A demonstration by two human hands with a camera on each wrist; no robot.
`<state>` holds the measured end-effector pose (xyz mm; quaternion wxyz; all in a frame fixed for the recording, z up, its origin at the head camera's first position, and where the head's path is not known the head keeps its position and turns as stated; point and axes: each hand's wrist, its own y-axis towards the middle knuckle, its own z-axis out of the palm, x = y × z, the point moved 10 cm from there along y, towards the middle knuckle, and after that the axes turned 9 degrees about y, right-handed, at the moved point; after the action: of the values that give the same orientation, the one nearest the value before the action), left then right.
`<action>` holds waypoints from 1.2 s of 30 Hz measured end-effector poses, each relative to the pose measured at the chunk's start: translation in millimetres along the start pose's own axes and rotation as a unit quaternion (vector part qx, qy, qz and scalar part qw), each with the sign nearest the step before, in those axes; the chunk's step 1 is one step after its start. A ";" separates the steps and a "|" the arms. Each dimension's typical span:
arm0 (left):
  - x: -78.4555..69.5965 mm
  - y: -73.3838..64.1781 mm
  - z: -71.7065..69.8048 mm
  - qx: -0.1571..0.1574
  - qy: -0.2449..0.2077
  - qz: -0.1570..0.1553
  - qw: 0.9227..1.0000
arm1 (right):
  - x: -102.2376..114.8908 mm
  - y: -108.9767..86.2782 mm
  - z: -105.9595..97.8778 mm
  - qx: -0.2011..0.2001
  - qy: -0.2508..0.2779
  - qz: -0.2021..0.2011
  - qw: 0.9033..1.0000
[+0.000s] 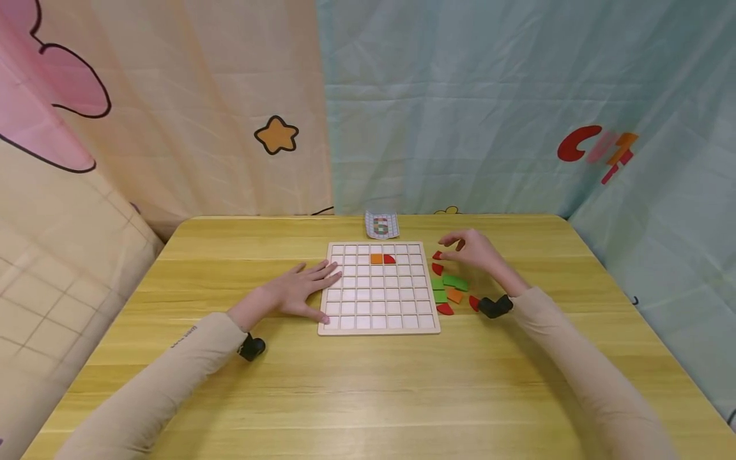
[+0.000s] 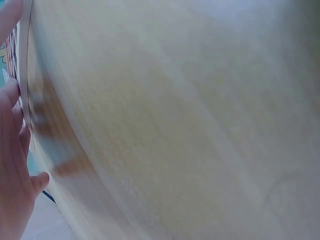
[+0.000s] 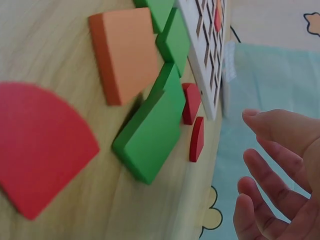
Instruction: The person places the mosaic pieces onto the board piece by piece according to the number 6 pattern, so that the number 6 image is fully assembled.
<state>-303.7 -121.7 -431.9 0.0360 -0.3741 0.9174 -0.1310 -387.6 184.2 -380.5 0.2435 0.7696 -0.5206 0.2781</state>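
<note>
A white gridded board (image 1: 379, 331) with a pale wooden rim lies on the table. One orange square (image 1: 376, 259) and one red quarter-round piece (image 1: 390, 259) sit side by side in its cells near the top. My left hand (image 1: 299, 291) rests with spread fingers on the board's left edge. Just off the board's upper right corner, my right hand (image 1: 473, 250) hovers by a red piece (image 1: 437, 255). In the right wrist view, the right hand (image 3: 280, 175) has its thumb and fingers apart with nothing between them, near two red pieces (image 3: 197, 139) on the table.
Right of the board lie loose green pieces (image 1: 455, 282), an orange piece (image 1: 455, 295) and further red ones (image 1: 445, 309). A printed pattern card (image 1: 382, 225) lies behind the board. Curtains (image 1: 460, 128) hang beyond the table's far edge.
</note>
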 end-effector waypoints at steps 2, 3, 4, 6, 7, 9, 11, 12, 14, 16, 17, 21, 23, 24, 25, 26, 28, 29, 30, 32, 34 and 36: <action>-0.1 -0.2 0.0 0.000 -0.001 0.000 1.000 | -3.2 -1.8 -0.7 0.001 0.001 -0.001 1.000; -0.1 -0.2 -0.1 0.000 -0.001 -0.001 1.000 | -4.2 -2.5 -1.0 0.002 0.002 -0.002 1.000; -0.1 -0.2 0.0 0.001 -0.002 -0.001 1.000 | -5.3 -3.2 -1.2 0.003 0.003 -0.004 1.000; -0.1 -0.3 -0.3 0.000 -0.003 -0.002 1.000 | -6.9 -4.7 -1.8 0.004 0.007 -0.004 1.000; -0.1 -0.3 -0.4 0.000 -0.003 -0.002 1.000 | -7.7 -5.2 -2.1 0.004 0.008 -0.005 1.000; -0.3 -0.3 -0.7 -0.001 -0.004 -0.002 1.000 | -8.8 -6.5 -2.4 0.005 0.011 -0.004 1.000; -0.5 -0.4 -0.9 -0.001 -0.004 -0.001 1.000 | -10.1 -7.4 -1.5 0.010 0.013 -0.004 1.000; -0.6 -0.4 -1.2 -0.002 -0.005 -0.001 1.000 | -10.7 -7.8 -0.4 0.014 0.013 -0.004 1.000; -0.6 -0.4 -1.1 -0.002 -0.005 -0.001 1.000 | -12.0 -8.5 1.8 0.023 0.014 -0.001 1.000; -0.7 -0.3 -1.2 -0.002 -0.006 0.000 1.000 | -14.0 -8.6 4.4 0.029 0.014 0.003 0.999; -0.7 -0.3 -1.4 -0.003 -0.007 0.000 1.000 | -14.6 -8.7 5.7 0.032 0.013 0.005 0.999; -0.6 -0.1 -0.6 -0.002 -0.006 0.001 1.000 | -17.3 -8.8 12.2 0.050 0.010 0.013 0.999; 0.2 -0.2 0.0 -0.001 -0.005 0.000 1.000 | -16.5 -8.5 16.5 0.064 0.011 0.014 0.998; 0.5 -0.1 0.4 0.000 -0.004 -0.001 1.000 | -15.3 -8.3 18.9 0.073 0.012 0.012 0.997; 0.8 -0.2 0.6 -0.001 -0.004 -0.001 1.000 | -14.1 -7.9 21.1 0.080 0.014 0.010 0.997; 1.1 -0.1 0.8 -0.001 -0.004 -0.002 1.000 | -12.9 -7.4 22.8 0.086 0.013 0.007 0.996; 1.4 -0.2 0.9 -0.001 -0.003 -0.002 1.000 | -9.8 -6.6 26.2 0.099 0.011 -0.002 0.995; 1.4 -0.3 0.8 -0.001 -0.002 -0.002 1.000 | -8.5 -6.1 27.7 0.104 0.008 -0.006 0.994; 1.2 -0.3 0.6 -0.002 -0.003 -0.001 1.000 | -7.5 -5.6 28.9 0.109 0.006 -0.009 0.994; 0.8 -0.5 0.3 0.000 -0.001 -0.001 1.000 | -6.9 -4.7 30.6 0.116 0.001 -0.010 0.993; -0.1 -0.7 -0.5 0.000 -0.001 0.001 1.000 | -6.3 -4.1 32.1 0.123 -0.003 -0.012 0.992; -0.8 -1.0 -1.5 -0.001 -0.002 0.002 1.000 | -6.0 -3.4 33.5 0.128 -0.005 -0.014 0.992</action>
<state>-302.7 -121.5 -430.2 0.0378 -0.3728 0.9181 -0.1289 -380.4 167.1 -409.2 0.1441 0.8030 -0.4712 0.3354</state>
